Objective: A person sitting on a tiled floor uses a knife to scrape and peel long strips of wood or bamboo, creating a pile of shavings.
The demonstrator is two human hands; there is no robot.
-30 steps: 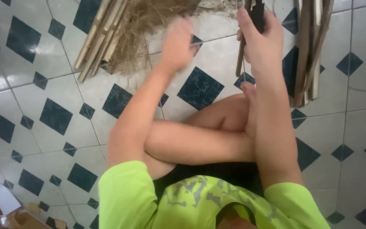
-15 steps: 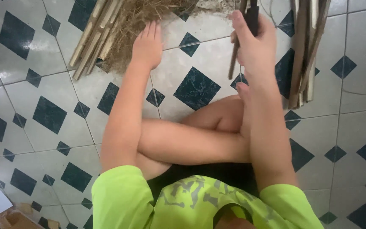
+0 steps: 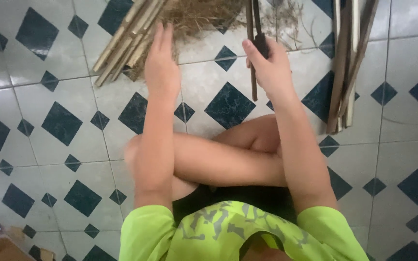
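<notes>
two hands. right hand (image 3: 272, 67) fingers wrapped round dark stick (image 3: 253, 72), top cut off. left hand (image 3: 161, 67) flat, fingers straight, touching cane bundle (image 3: 122, 43) beside straw pile (image 3: 194, 17). second bundle (image 3: 347, 63) right, on floor (image 3: 49, 72).

A home-style floor workspace: pale tiled floor (image 3: 49, 159) with dark diamond insets, where split bamboo strips (image 3: 122, 43) and dry fibre (image 3: 199, 17) lie.

The floor (image 3: 49, 63) is pale grey-white tile with dark teal diamonds. Sticks (image 3: 126, 38) are tan, the fibre heap (image 3: 199, 17) straw-brown — the shirt (image 3: 218, 237) neon green with grey marks.
</notes>
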